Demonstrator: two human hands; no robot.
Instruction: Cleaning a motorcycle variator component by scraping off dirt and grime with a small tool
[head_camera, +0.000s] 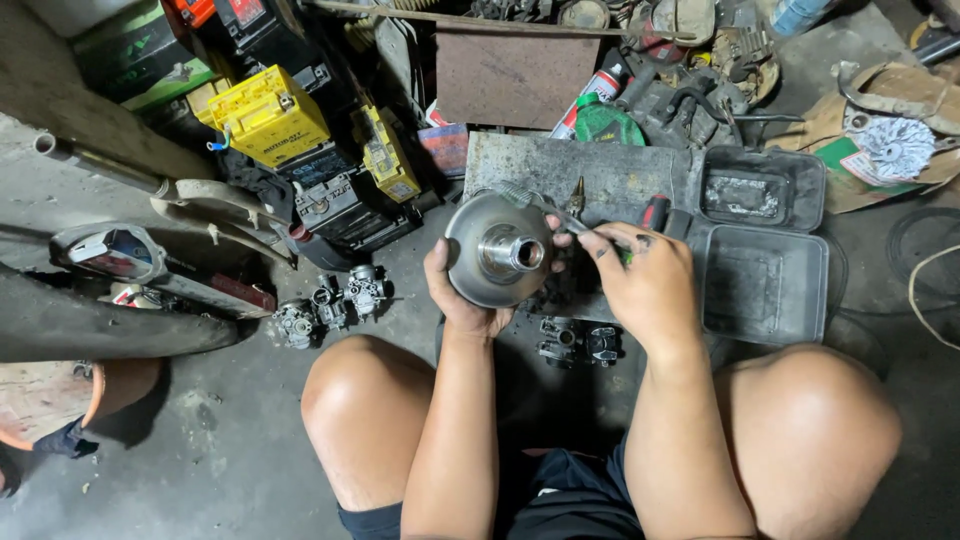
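My left hand (457, 295) grips a round grey metal pulley disc (497, 250) with a short hollow hub in its middle, held up above the floor between my knees. My right hand (645, 280) is closed on a thin tool (545, 205) whose metal tip rests against the disc's upper right edge. Both hands are greasy. Under the hands lies a flat grey metal plate (610, 175) with a red-handled screwdriver (655, 212) on it.
An open grey plastic case (765, 255) lies to the right. Several carburettors (330, 305) sit on the floor at left, two small parts (580, 345) below my hands. Yellow and black batteries (270, 115) are stacked behind; a green bottle (605, 122) and engine parts at the back.
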